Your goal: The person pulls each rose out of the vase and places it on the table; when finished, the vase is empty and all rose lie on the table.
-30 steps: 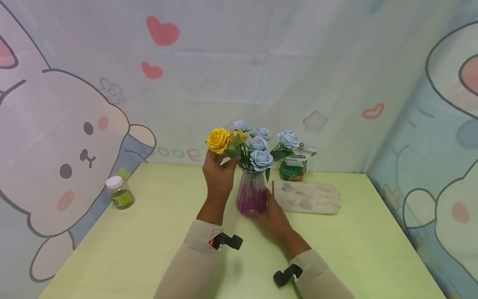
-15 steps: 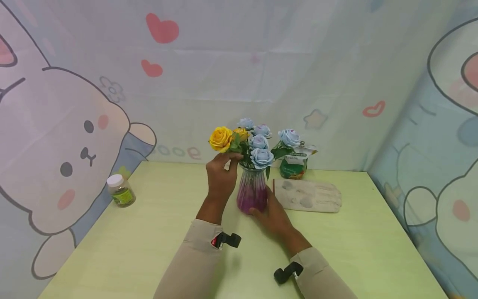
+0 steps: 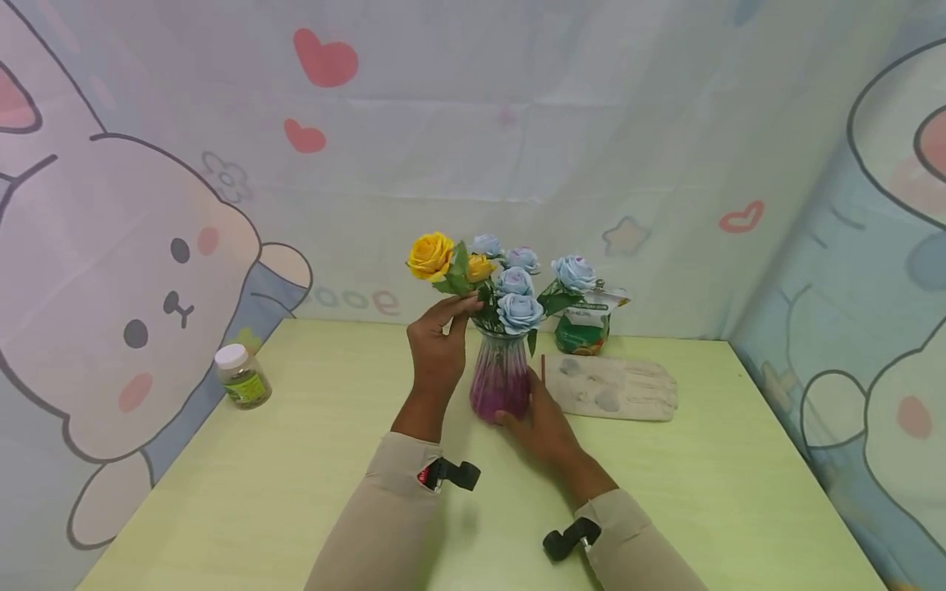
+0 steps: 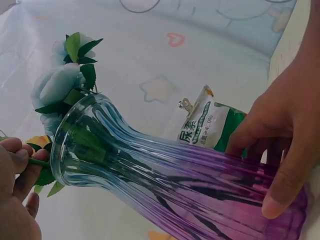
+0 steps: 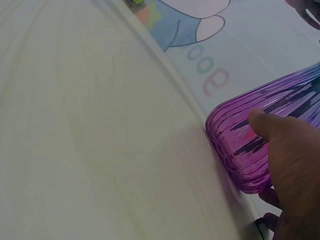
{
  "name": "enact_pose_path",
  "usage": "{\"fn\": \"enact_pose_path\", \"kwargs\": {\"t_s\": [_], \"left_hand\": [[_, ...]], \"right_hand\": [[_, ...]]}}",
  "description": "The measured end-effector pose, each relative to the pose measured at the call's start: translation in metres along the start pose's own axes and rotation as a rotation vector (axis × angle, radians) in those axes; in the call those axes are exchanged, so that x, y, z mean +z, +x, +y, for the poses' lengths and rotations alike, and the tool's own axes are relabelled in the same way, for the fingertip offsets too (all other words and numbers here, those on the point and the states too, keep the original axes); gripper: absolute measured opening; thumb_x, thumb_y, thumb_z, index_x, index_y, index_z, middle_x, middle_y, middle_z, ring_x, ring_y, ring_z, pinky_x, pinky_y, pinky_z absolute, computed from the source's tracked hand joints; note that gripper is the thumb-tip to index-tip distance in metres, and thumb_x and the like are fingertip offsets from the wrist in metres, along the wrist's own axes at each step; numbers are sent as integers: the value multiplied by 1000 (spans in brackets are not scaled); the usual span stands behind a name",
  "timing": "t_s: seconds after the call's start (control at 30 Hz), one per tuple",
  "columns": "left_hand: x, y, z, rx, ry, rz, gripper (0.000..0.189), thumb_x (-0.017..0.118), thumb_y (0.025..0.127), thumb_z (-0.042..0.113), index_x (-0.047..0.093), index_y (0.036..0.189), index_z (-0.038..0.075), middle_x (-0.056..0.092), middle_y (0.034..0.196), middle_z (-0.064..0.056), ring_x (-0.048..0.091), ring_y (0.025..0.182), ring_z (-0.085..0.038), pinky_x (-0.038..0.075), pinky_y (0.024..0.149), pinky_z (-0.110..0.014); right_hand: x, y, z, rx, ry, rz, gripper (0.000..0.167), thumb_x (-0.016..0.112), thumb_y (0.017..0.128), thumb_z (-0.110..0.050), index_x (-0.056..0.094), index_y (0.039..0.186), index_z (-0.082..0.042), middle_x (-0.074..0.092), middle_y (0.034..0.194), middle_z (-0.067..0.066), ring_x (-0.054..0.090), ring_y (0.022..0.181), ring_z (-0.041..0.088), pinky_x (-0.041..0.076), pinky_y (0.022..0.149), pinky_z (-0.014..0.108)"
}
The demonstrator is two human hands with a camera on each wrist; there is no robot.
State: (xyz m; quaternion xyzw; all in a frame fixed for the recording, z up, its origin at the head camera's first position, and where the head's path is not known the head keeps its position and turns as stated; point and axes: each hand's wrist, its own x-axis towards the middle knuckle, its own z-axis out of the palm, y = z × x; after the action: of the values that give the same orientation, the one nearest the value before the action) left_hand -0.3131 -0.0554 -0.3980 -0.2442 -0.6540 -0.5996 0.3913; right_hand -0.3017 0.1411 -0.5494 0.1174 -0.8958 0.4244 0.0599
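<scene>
The left hand (image 3: 438,349) pinches a green stem (image 4: 39,162) just beside the vase (image 3: 501,377) rim, fingers curled round it, with the yellow rose (image 3: 431,254) standing above its fingertips. Compared with a second ago, that rose has risen a little and tipped away from the hand toward the blue roses (image 3: 517,287): the hand was then cupped right under the bloom, and it now sits lower on the stem with the leaves showing between fingers and flower. To my eye the stem is already down in the vase and the hand is only trimming its lean among the others. The right hand (image 3: 543,423) grips the purple base of the vase, thumb pressed flat on the ribbed glass in the right wrist view, the other fingers wrapped behind; it has not shifted across the three head views, so the vase has stood in the same spot on the table (image 3: 296,460). Beyond the right hand lie a pale glove (image 3: 613,386) and a green pouch (image 3: 581,324); well off to the left of the left hand stands a small jar (image 3: 241,376).
</scene>
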Motion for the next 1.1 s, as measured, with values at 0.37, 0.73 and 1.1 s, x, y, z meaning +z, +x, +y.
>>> {"fn": "enact_pose_path", "kwargs": {"t_s": [0.37,0.73,1.1], "left_hand": [[-4,8,4,-61,-174,118,22,65,106,-5,76,124,-12,73,117,-35,82,101,-30,63,104,-31],[-13,13,10,-383,-274,369,22,68,107,2,78,126,-5,85,96,-8,83,100,-15,53,121,-39],[-33,23,0,-541,-508,561,25,66,108,0,73,130,-7,65,129,-12,84,96,-18,60,111,-35]], "right_hand": [[-1,-1,-1,-7,2,4,109,78,99,-54,17,175,-7,34,179,18,36,165,41,31,134,59],[-3,-5,-7,-20,31,7,105,79,100,-49,20,175,-7,35,178,18,36,165,41,30,135,60],[-2,-4,-5,-22,12,6,106,79,100,-49,18,175,-5,33,179,19,35,165,40,29,135,58]]}}
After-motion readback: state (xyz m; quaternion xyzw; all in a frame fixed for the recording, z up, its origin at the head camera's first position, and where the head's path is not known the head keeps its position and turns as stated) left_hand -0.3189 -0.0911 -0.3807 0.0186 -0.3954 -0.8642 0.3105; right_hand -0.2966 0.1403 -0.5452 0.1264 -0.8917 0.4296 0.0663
